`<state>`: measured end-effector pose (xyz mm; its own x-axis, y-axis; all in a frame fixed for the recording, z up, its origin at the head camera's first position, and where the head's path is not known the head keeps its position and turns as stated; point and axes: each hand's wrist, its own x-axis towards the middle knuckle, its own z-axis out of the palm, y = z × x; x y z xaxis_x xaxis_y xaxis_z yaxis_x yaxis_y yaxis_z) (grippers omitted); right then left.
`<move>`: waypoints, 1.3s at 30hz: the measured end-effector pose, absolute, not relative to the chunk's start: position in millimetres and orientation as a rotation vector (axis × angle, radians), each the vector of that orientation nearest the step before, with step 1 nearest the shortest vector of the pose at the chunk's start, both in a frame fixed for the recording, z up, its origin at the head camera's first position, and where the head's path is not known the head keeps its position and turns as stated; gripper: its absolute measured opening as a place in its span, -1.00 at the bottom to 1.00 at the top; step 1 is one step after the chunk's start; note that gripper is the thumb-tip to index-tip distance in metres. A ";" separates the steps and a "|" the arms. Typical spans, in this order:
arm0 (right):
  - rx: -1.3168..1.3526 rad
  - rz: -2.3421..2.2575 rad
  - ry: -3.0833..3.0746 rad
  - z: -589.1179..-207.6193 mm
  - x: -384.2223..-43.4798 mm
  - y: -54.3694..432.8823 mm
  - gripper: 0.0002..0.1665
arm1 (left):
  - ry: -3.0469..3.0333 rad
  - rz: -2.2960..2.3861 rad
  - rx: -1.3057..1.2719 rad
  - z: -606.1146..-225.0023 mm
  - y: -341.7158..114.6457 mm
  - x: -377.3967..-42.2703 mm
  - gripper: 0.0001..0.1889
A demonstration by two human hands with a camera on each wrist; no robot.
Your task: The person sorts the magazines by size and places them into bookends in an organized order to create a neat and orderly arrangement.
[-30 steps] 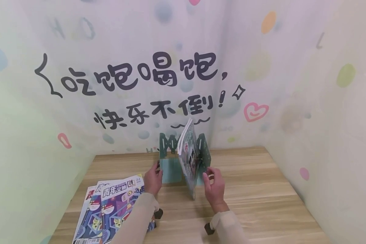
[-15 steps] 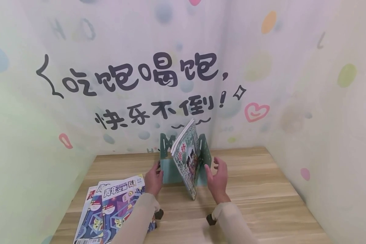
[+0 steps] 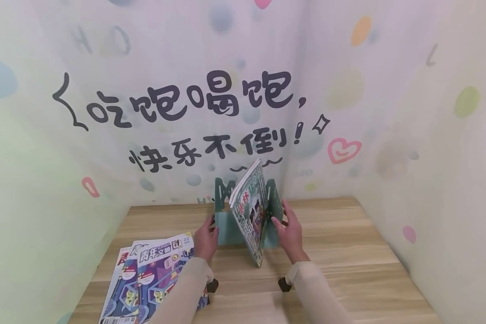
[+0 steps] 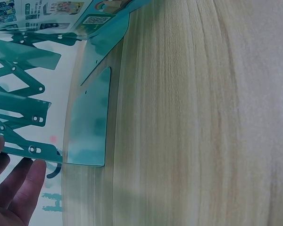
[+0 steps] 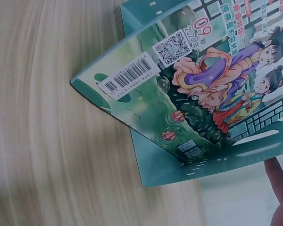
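A green metal expandable bookend (image 3: 229,228) with crisscross slats stands on the table near the back wall. Inside it leans a green-covered magazine (image 3: 249,213), its upper edge tipped left, its cover facing right and forward. My left hand (image 3: 205,238) holds the left side panel; in the left wrist view the thumb lies inside the panel (image 4: 19,149) and the fingers (image 4: 30,186) outside. At the right side panel (image 5: 217,157), my right hand (image 3: 290,236) has its thumb in front and fingers along the outer face. That thumb is hidden in the right wrist view.
Several purple-covered magazines (image 3: 158,274) lie overlapping at the table's left, beside my left forearm. The wooden table (image 3: 340,270) ends at a white printed curtain wall (image 3: 308,180). Pale side walls rise to the left and right.
The magazine has swung its upper edge leftward, showing more cover. My right hand moved slightly out, then in, bringing its fingers to the right panel. The left hand stays at the left panel.
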<state>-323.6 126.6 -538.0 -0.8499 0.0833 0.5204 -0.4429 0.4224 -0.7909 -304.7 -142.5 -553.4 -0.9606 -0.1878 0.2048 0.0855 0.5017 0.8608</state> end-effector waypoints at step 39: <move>0.451 1.477 -2.347 -533.3 -329.0 146.7 -0.28 | -2.356 -1.509 0.062 -558.5 -143.7 -294.0 -0.49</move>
<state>-329.0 146.7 -533.3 -0.8953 -0.0899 0.4363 -0.4323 0.4123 -0.8020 -294.0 -143.7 -558.5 -0.9407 -0.2179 0.2602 0.1452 0.4347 0.8888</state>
